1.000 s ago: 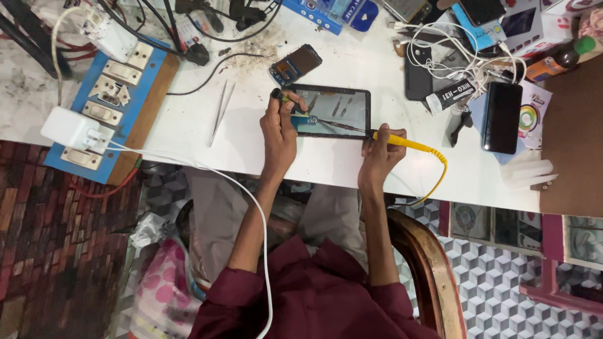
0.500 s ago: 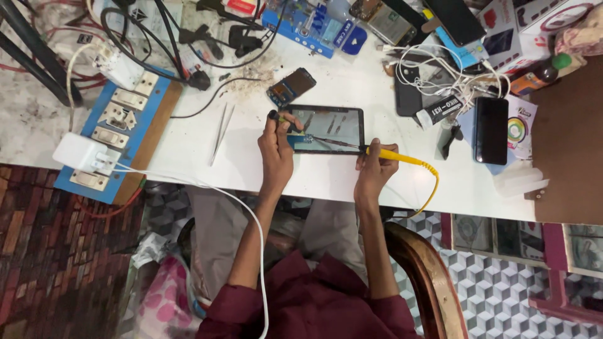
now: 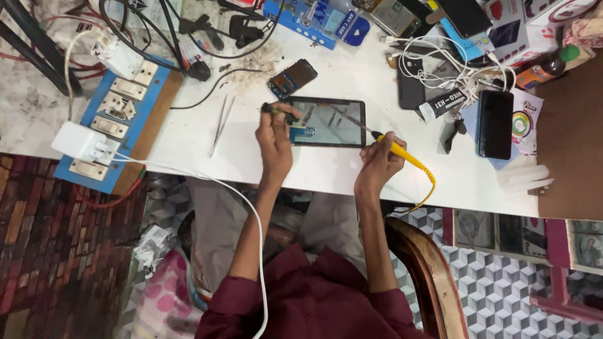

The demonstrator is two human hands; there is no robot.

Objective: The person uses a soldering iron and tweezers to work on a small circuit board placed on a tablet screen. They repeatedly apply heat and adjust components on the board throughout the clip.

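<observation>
An opened tablet (image 3: pixel 328 122) lies flat on the white table (image 3: pixel 326 172), its inside facing up. My left hand (image 3: pixel 275 135) rests at the tablet's left edge and pinches a small dark tool (image 3: pixel 271 109). My right hand (image 3: pixel 377 162) grips a yellow-handled soldering iron (image 3: pixel 402 156); its thin metal tip reaches up and left over the tablet. A yellow cord (image 3: pixel 429 185) curls from the handle down past the table edge.
Tweezers (image 3: pixel 220 123) lie left of the tablet, a small phone (image 3: pixel 292 78) behind it. A blue switchboard (image 3: pixel 116 110) with a white charger (image 3: pixel 78 142) sits far left. A black phone (image 3: pixel 495 123), cables and boxes crowd the right. A wooden chair arm (image 3: pixel 430 276) is below.
The view has shifted, so the table sits lower and more to the right in the frame. Both hands stay at the tablet, and the iron's tip has moved slightly over it.
</observation>
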